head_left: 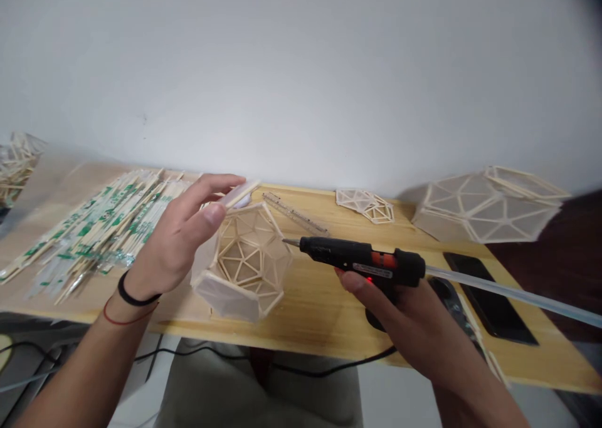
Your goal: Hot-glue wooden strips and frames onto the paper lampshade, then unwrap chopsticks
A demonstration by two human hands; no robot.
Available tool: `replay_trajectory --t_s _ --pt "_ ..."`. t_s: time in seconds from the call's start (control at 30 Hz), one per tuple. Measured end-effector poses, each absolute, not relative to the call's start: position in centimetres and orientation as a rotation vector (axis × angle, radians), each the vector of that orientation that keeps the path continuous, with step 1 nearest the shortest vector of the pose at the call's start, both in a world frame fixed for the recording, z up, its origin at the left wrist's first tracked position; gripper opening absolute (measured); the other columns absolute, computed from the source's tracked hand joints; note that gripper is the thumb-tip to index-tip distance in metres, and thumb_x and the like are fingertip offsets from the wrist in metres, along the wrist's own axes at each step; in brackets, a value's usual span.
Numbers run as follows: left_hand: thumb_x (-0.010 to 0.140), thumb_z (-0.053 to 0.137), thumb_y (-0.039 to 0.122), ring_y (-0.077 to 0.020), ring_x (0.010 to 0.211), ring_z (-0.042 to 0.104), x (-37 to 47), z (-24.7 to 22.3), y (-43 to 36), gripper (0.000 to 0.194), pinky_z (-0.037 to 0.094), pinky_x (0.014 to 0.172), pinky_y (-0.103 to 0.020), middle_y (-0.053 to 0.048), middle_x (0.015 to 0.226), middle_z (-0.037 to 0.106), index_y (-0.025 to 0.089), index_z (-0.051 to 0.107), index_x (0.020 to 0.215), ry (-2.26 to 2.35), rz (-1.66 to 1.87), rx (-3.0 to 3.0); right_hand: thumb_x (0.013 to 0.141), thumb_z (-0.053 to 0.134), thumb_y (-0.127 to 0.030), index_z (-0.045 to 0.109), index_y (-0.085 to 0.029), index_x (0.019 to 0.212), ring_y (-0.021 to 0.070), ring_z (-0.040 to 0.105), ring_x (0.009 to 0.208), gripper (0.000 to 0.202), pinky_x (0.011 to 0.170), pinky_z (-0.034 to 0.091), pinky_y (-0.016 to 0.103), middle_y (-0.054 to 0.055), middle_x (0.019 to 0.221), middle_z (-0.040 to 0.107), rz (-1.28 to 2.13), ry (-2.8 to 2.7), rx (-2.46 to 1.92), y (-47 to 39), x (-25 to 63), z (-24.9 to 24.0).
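Note:
A hollow faceted shape of thin sticks and pale sheet (247, 262) stands on the wooden table, its open side facing up. My left hand (188, 230) pinches a small pale panel edged with sticks (239, 193) between thumb and fingers, above the back left rim of the shape. My right hand (399, 309) is wrapped round a black glue gun (338, 252) with a red light on. The gun's metal tip points left, at the right rim of the shape; whether they touch I cannot tell. A long clear glue stick (508, 292) sticks out of its back.
Wrapped chopsticks (108, 221) lie piled at the left. A clear ruler (294, 214) and a flat stick piece (364, 203) lie at the back. At the right are a larger faceted shape (489, 205) and a black phone (491, 299). A black cable (320, 373) hangs along the front edge.

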State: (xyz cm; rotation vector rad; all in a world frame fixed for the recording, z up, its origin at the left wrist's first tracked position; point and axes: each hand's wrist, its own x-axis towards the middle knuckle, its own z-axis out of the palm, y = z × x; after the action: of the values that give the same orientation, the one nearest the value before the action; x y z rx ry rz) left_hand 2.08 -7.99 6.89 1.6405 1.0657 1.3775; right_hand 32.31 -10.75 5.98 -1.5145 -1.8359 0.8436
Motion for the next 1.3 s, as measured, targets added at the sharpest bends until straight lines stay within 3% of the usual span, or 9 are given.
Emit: replay_trajectory --t_s 0.1,0.27,0.43,0.6,0.7,0.8,1.03,1.17,1.3 --pt "0.1 0.058 0.056 -0.035 0.132 0.06 1.9 6.8 -7.9 0.043 0.042 0.115 -0.048 -0.007 0.135 0.071 0.028 0.075 0.128 1.057 1.379 1.616 0.096 0.063 -0.061 0.072 -0.023 0.08 0.0236 0.063 0.073 0.042 0.062 0.052 0.034 0.005 0.078 0.07 0.886 -1.761 -1.491 -10.6 33.1 4.5" --pt "0.101 0.055 0.057 -0.0358 0.135 0.059 1.3 7.0 -8.0 0.045 0.042 0.117 -0.048 -0.007 0.139 0.07 0.028 0.072 0.131 1.085 1.347 1.692 0.097 0.056 -0.07 0.069 -0.02 0.081 0.0219 0.065 0.074 0.054 0.073 0.056 0.035 0.008 0.084 0.071 1.114 -1.485 -1.433 -9.5 34.0 0.4" --pt "0.099 0.061 0.054 -0.0354 0.139 0.057 1.8 8.4 -9.6 0.05 0.04 0.117 -0.046 -0.006 0.149 0.066 0.029 0.063 0.142 1.297 1.165 2.07 0.09 0.048 -0.081 0.067 -0.019 0.083 0.0233 0.071 0.068 0.066 0.067 0.059 0.036 0.01 0.077 0.073 1.282 -1.409 -1.674 -7.8 34.4 -2.4" --pt "0.086 0.078 0.056 -0.038 0.132 0.062 2.9 9.4 -10.7 0.065 0.045 0.113 -0.05 -0.01 0.145 0.068 0.03 0.06 0.142 1.371 1.078 2.277 0.092 0.054 -0.072 0.063 -0.023 0.055 0.0263 0.068 0.055 0.062 0.058 0.05 0.037 0.011 0.055 0.069 1.02 -1.636 -1.931 -7.0 34.9 -2.9" --pt "0.081 0.082 0.054 -0.0394 0.132 0.062 3.0 9.5 -10.6 0.071 0.047 0.112 -0.054 -0.01 0.144 0.067 0.032 0.058 0.144 1.381 1.028 2.322 0.089 0.061 -0.062 0.057 -0.027 0.051 0.0309 0.065 0.057 0.053 0.057 0.04 0.038 0.011 0.052 0.065 0.717 -1.723 -2.067 -7.0 35.0 -2.6" --pt "0.082 0.082 0.05 -0.0386 0.134 0.061 2.7 9.2 -10.4 0.073 0.047 0.113 -0.055 -0.01 0.147 0.065 0.034 0.053 0.147 1.337 0.961 2.373 0.09 0.058 -0.059 0.059 -0.027 0.058 0.0315 0.063 0.059 0.045 0.058 0.034 0.038 0.01 0.056 0.065 0.541 -1.768 -2.101 -7.3 34.7 -1.3" --pt "0.085 0.079 0.042 -0.0378 0.142 0.053 2.2 8.5 -9.8 0.074 0.042 0.12 -0.057 -0.013 0.152 0.057 0.031 0.046 0.151 1.277 0.841 2.452 0.1 0.057 -0.044 0.067 -0.023 0.085 0.0225 0.071 0.071 0.028 0.069 0.05 0.033 0.004 0.075 0.074 0.559 -1.901 -1.471 -8.5 31.3 3.6" --pt "0.086 0.076 0.036 -0.0384 0.144 0.052 1.7 8.3 -9.6 0.072 0.04 0.121 -0.059 -0.014 0.153 0.057 0.03 0.046 0.152 1.253 0.796 2.496 0.102 0.058 -0.035 0.068 -0.022 0.093 0.021 0.072 0.078 0.018 0.076 0.056 0.034 0.004 0.087 0.076 0.664 -1.919 -1.319 -8.6 29.1 3.7" --pt "0.088 0.073 0.035 -0.0398 0.144 0.053 1.4 8.1 -9.5 0.066 0.039 0.121 -0.062 -0.014 0.155 0.057 0.031 0.048 0.15 1.315 0.786 2.502 0.101 0.062 -0.031 0.068 -0.022 0.114 0.0227 0.074 0.094 0.017 0.088 0.06 0.038 0.009 0.113 0.076 0.72 -1.901 -1.212 -8.4 27.8 2.7"
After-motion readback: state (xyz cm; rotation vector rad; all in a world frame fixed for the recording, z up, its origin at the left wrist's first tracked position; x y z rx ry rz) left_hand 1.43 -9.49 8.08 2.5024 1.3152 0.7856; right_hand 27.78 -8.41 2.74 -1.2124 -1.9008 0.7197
